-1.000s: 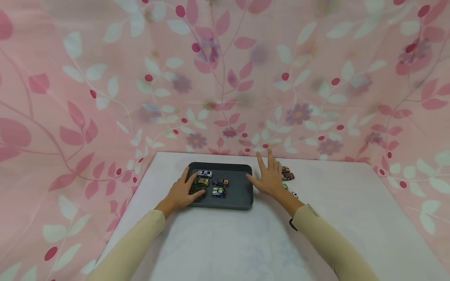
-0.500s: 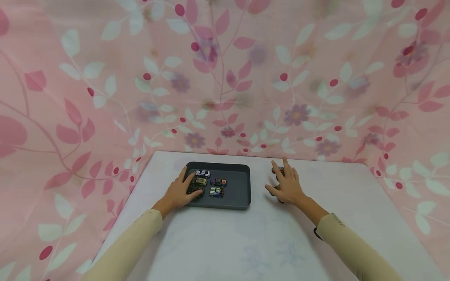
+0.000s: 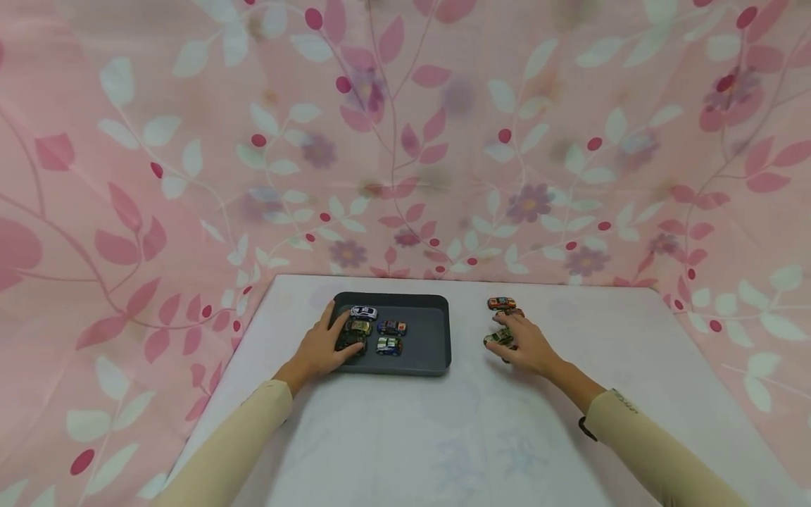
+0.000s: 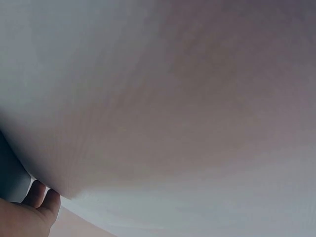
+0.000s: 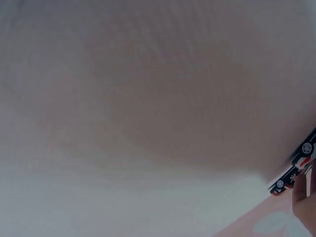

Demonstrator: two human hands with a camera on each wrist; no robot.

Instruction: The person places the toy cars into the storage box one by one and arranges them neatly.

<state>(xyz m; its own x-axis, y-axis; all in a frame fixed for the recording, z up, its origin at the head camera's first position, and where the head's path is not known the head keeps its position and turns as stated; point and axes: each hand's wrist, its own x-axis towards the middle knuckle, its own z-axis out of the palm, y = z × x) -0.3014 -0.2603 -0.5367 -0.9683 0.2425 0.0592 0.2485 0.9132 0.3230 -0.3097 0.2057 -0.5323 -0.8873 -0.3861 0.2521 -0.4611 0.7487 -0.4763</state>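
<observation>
My left hand (image 3: pixel 319 348) rests at the left end of a dark grey baking tray (image 3: pixel 431 352), its fingers spread over the rim and its thumb by a dark toy car (image 3: pixel 352 345). In the left wrist view two fingertips (image 4: pixel 51 201) show beside the tray's outer wall. The tray also holds a white toy car (image 3: pixel 364 313), a yellow-green one (image 3: pixel 360 327), a blue one (image 3: pixel 392 327) and a white-and-green one (image 3: pixel 389 346). Over a loose group on the table is my right hand (image 3: pixel 529 346), a green toy car (image 3: pixel 498 336) showing between its parted thumb and index finger.
An orange toy car (image 3: pixel 501 303) lies beyond the right hand, with a red one (image 3: pixel 510 313) partly under the fingers. A white cloth covers the table (image 3: pixel 418 436). Behind it hangs a pink floral curtain (image 3: pixel 405 176).
My right hand has moved right from the tray's right side to the loose toy cars and come down over the green one. The left hand stays at the tray.
</observation>
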